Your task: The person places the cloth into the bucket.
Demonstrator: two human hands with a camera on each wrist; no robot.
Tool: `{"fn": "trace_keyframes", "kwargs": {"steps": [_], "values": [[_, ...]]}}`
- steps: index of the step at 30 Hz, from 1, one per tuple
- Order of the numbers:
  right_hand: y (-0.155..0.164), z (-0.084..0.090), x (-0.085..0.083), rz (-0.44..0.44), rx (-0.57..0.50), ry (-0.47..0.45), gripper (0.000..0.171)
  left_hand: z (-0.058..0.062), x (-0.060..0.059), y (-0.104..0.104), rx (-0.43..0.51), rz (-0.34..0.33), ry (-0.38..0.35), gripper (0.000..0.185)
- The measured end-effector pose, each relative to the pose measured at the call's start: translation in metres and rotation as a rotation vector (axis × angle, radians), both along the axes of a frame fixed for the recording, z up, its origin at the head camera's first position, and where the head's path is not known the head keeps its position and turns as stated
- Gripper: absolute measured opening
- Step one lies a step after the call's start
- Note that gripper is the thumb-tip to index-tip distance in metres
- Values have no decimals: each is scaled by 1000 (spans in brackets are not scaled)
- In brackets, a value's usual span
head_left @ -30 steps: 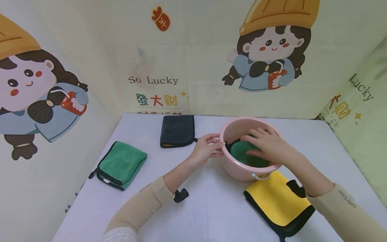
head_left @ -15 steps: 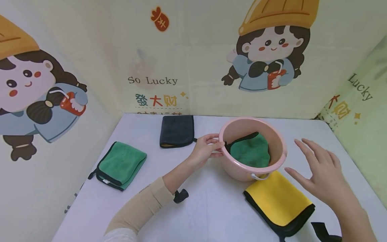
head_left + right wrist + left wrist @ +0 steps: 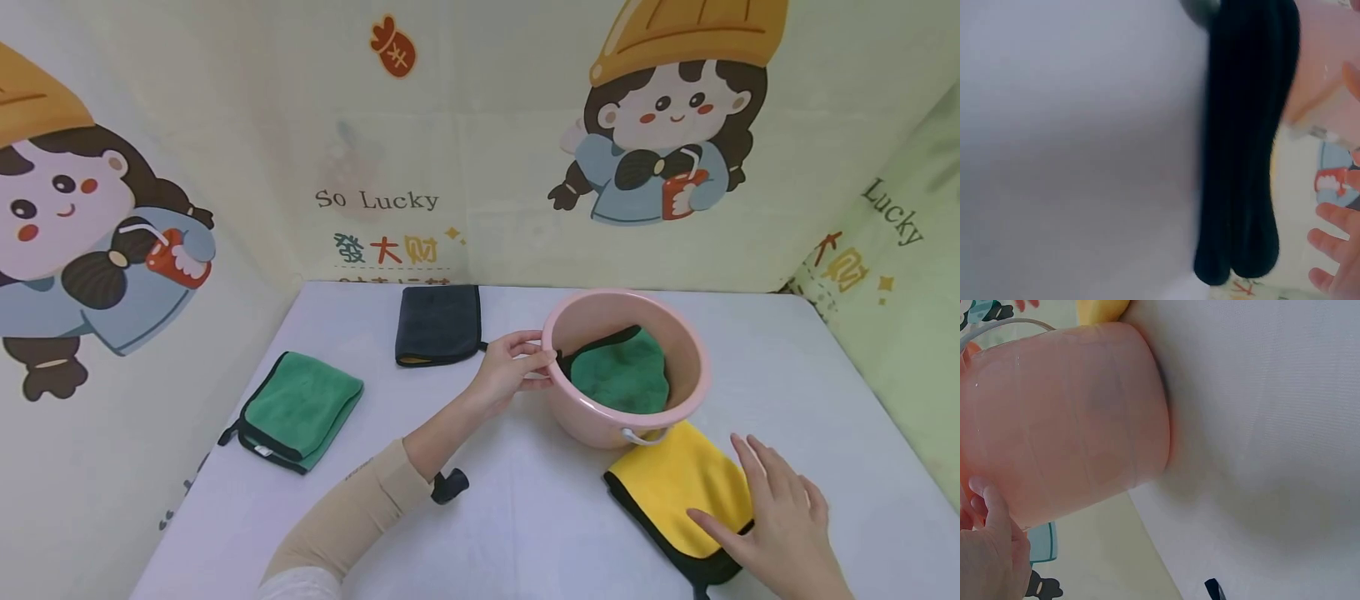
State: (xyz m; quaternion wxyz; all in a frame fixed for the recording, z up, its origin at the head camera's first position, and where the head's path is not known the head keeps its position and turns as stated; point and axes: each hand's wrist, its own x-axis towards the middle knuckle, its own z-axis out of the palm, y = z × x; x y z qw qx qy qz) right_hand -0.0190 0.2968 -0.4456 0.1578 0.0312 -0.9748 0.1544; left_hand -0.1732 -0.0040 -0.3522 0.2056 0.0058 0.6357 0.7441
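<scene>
Round pink plastic bucket (image 3: 581, 423) standing on the white table (image 3: 510, 508), just beyond a folded black-edged yellow cloth (image 3: 675, 492), with a black-edged green cloth (image 3: 621, 375) inside, right hand (image 3: 783, 510) by the yellow cloth, fingers apart, left hand (image 3: 513, 371) clamped on the rim.

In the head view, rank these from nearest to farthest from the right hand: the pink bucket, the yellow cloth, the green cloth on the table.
From the right hand:
1. Yellow cloth: just left of it, partly covered by it in this view.
2. Pink bucket: farther forward and left.
3. Green cloth on the table: far left.
</scene>
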Motion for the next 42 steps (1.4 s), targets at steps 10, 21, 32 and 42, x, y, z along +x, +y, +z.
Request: {"fn": "trace_keyframes", "kwargs": {"steps": [10,21,32,42], "values": [[-15,-16,9,31,79,-158,114,2,1,0,-4,-6,0,43],[-11,-23,7,51,139,-366,104,3,1,-1,-7,-5,-2,43],[-14,-22,-1,44,137,-332,68,2,0,-1,-6,5,-9,43],[-13,-25,-6,48,216,-335,46,3,1,-1,-22,3,-2,42]]}}
